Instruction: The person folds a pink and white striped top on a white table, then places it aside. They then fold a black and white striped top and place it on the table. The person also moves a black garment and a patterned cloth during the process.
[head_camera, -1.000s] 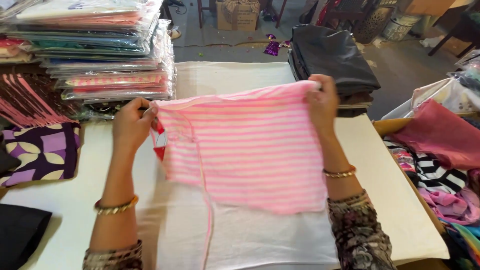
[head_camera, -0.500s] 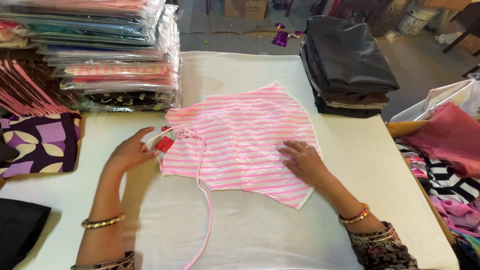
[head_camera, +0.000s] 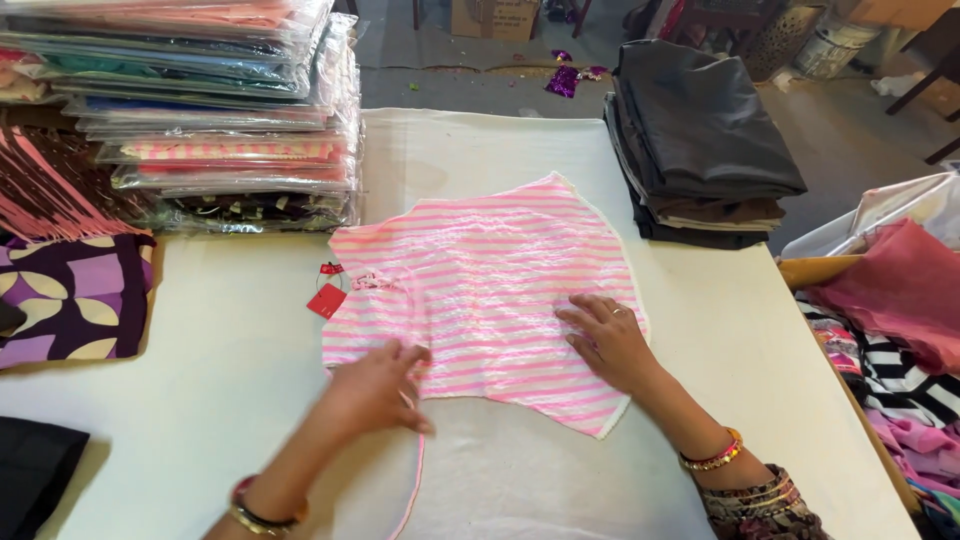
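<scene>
While both hands work on it, the scene reads as follows.

Surface: a white cloth-covered table (head_camera: 230, 360), wide and flat.
Room: a grey floor (head_camera: 850, 130) beyond the far edge, with purple scraps (head_camera: 563, 80) lying on it and a cardboard box (head_camera: 495, 15) further back.
Garment: one pink-and-white striped top (head_camera: 490, 290) lies spread flat near the middle of the table, a thin pink strap (head_camera: 415, 490) trailing off its near edge.
Tags: two red tags (head_camera: 327, 298) at its left edge, one small and one larger.
Left hand (head_camera: 375, 390): one, blurred, fingers spread flat on the near left hem — open grip, holding nothing.
Right hand (head_camera: 610, 340): one, palm down on the lower right of the top — open grip, pressing only.
Stacks: one pile of plastic-bagged garments (head_camera: 220, 120) at far left; one pile of dark folded cloth (head_camera: 700, 140) at far right.
Sides: a purple patterned cloth (head_camera: 70, 295) on the left, a heap of mixed clothes (head_camera: 900, 330) on the right.
</scene>
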